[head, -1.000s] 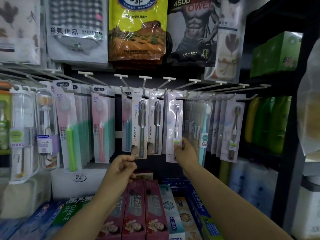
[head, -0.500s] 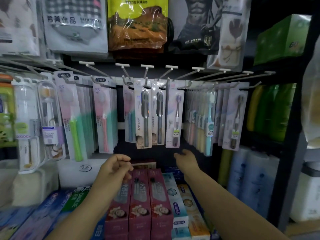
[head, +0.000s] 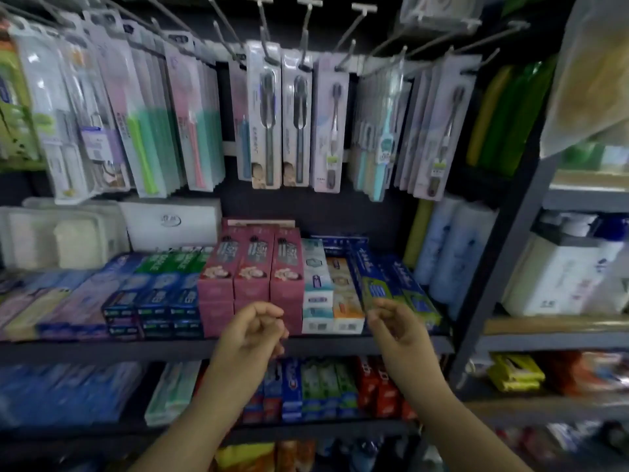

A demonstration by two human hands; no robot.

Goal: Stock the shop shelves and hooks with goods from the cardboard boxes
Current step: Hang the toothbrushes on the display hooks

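Note:
Carded toothbrush packs hang in a row from metal hooks [head: 340, 39] across the top; the lilac-carded toothbrush pack [head: 329, 131] hangs near the middle. My left hand [head: 252, 332] and my right hand [head: 394, 328] hover side by side in front of the shelf edge, well below the hooks. Both have loosely curled fingers and hold nothing. Behind them stand pink toothpaste boxes [head: 252, 270]. No cardboard box is in view.
Toothpaste cartons in blue, green, white and orange fill the dark shelf [head: 136, 349] and the shelf below it. White tissue packs [head: 170, 219] sit behind at left. Bottles [head: 452, 243] and a grey upright post [head: 490, 267] stand at right, with more goods beyond.
My right hand let go of the lilac toothbrush pack, which now hangs on its hook. Both hands dropped to shelf height, and the view tilted downward.

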